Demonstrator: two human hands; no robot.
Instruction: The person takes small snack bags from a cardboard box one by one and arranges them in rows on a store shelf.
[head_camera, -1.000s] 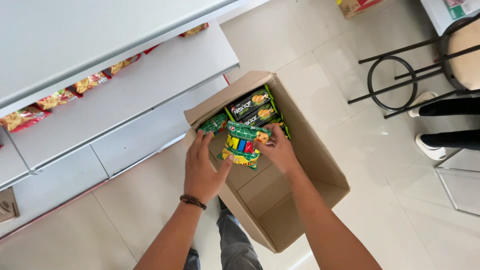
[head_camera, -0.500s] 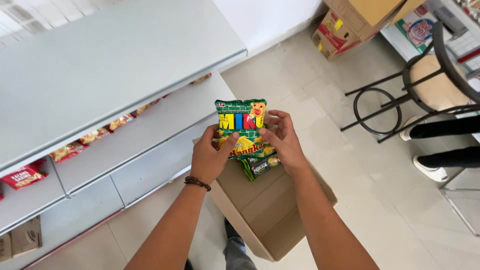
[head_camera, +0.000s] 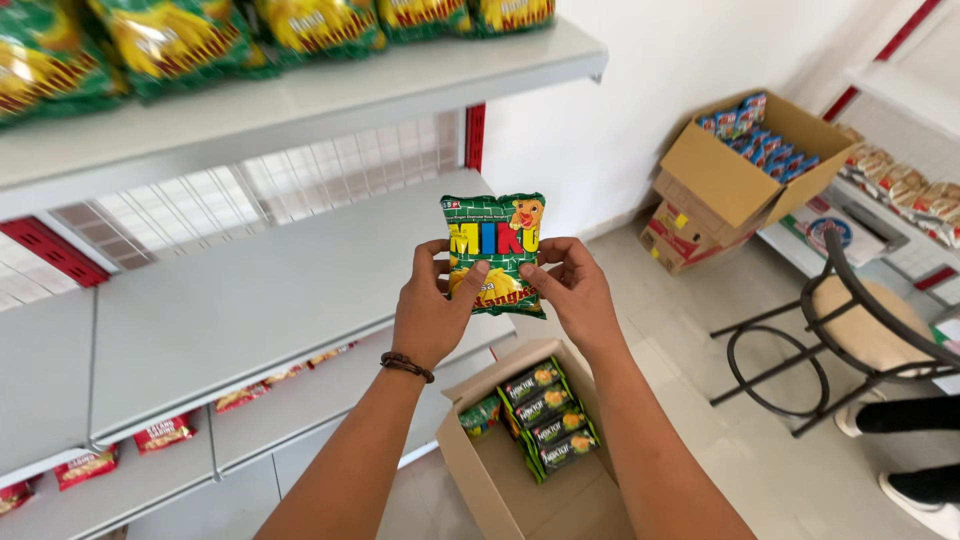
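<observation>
Both hands hold up a green and yellow snack packet (head_camera: 494, 240) in front of a grey store shelf (head_camera: 250, 300). My left hand (head_camera: 432, 310) grips its left side, a dark bracelet on the wrist. My right hand (head_camera: 572, 290) grips its right side. The packet stands upright, level with the shelf's front edge. Below my arms an open cardboard box (head_camera: 500, 480) on the floor holds several dark green packets (head_camera: 545, 415).
Green and yellow bags (head_camera: 200, 40) line the top shelf. Red packets (head_camera: 160, 435) lie on lower shelves. At the right stand a black metal stool (head_camera: 850, 330), another open box of blue packets (head_camera: 750, 150), and a person's legs and shoe (head_camera: 915, 450).
My hands took packets out of the floor box and raised them from box level up to the middle shelf. My view tilted up from the floor to the shelves.
</observation>
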